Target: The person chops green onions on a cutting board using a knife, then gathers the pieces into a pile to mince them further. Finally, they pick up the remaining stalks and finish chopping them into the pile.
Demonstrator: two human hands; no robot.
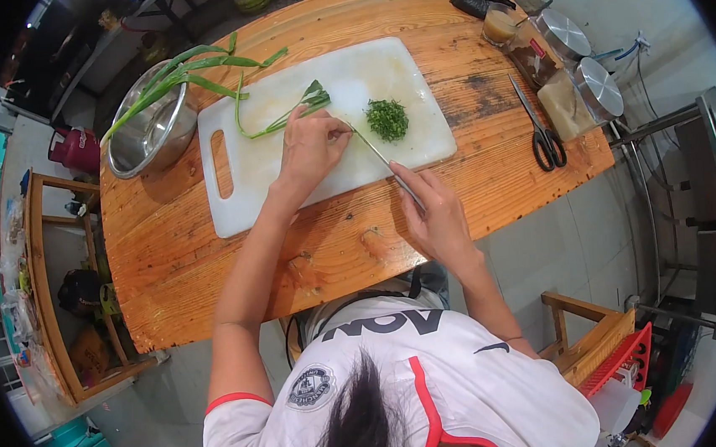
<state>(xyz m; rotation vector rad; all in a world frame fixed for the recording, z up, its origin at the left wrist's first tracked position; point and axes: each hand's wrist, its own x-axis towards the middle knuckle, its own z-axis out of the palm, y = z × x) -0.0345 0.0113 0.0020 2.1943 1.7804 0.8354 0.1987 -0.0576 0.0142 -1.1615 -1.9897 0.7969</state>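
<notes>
My left hand (311, 146) is over the white cutting board (237, 178), its fingers pinched together right at the tip of a knife (375, 152). What is between those fingertips is hidden. Leafy green herb stalks (314, 97) lie against the far side of this hand. My right hand (435, 215) grips the knife's handle, with the blade angled toward my left fingers. Finely chopped greens (388, 120) form a small pile on the board, just right of the blade.
A steel bowl (122, 158) stands left of the board, with long spring onions (186, 71) lying across its rim. Black-handled scissors (546, 146) rest on the wooden table (490, 188) at right. Beyond them are clear jars (566, 106) and a glass (498, 24).
</notes>
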